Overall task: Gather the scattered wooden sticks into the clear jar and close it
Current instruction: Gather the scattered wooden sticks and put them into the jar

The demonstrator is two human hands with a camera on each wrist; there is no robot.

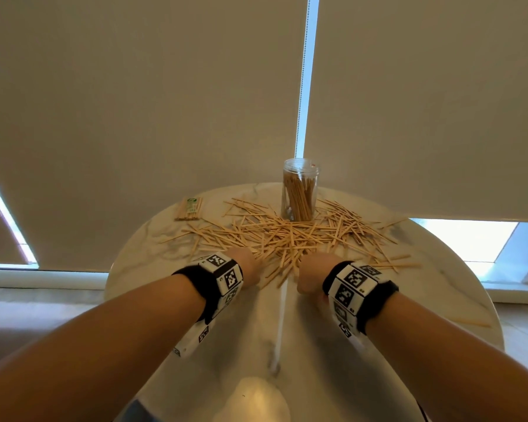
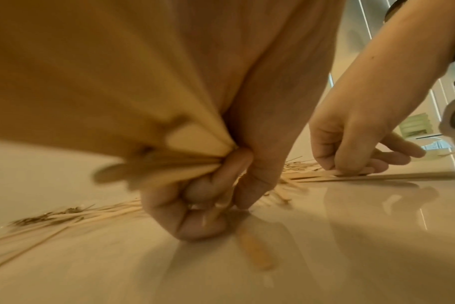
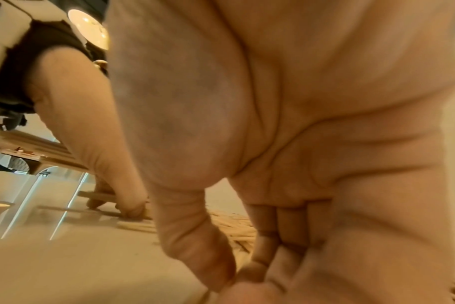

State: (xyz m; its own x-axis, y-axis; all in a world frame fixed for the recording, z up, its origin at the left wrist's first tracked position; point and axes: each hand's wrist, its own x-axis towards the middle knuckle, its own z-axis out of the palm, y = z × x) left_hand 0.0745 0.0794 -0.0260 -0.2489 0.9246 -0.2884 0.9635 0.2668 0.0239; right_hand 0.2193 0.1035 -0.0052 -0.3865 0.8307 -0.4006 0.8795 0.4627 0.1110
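Observation:
The clear jar point(image 1: 300, 190) stands open at the table's far side, holding several upright sticks. Loose wooden sticks point(image 1: 287, 236) lie spread in front of it and to both sides. My left hand point(image 1: 247, 266) is at the near edge of the pile. In the left wrist view it point(image 2: 221, 205) grips a bundle of sticks point(image 2: 169, 164) in curled fingers, with its fingertips on the table. My right hand point(image 1: 311, 272) is just to the right, thumb and fingers point(image 3: 237, 279) pinched together on sticks point(image 2: 351, 173) against the tabletop. No lid is in view.
The round marble table point(image 1: 333, 345) has a bare near half. A wrapped packet of sticks point(image 1: 189, 208) lies at the far left. A lone stick point(image 1: 470, 322) lies near the right rim. Window blinds hang close behind the table.

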